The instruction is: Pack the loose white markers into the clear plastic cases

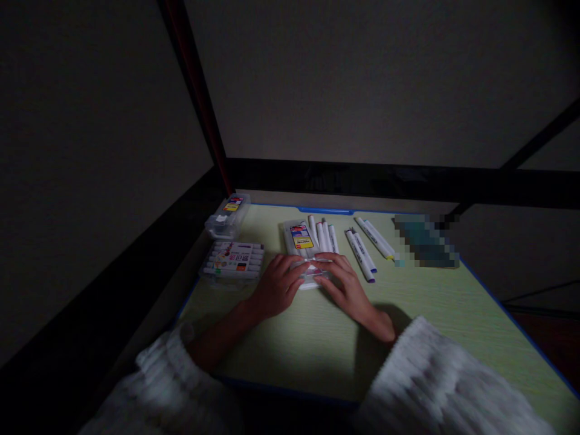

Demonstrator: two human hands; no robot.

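A clear plastic marker case (292, 246) with a blue and yellow label lies on the table in front of me. My left hand (277, 286) grips its near end from the left, fingers bent over the top. From the right, my right hand (345, 285) holds the same end, its fingertips close to those of the left. The fingers partly cover the near end, and whether the lid is fully closed I cannot tell. Several white markers (326, 234) lie against the far right side of the case.
Farther right lie more white markers (361, 257) and another group (377, 238). A case full of markers (234, 263) sits at left, with a clear case (229, 216) behind it. A pixelated flat object (426, 241) is at the table's (435, 302) right.
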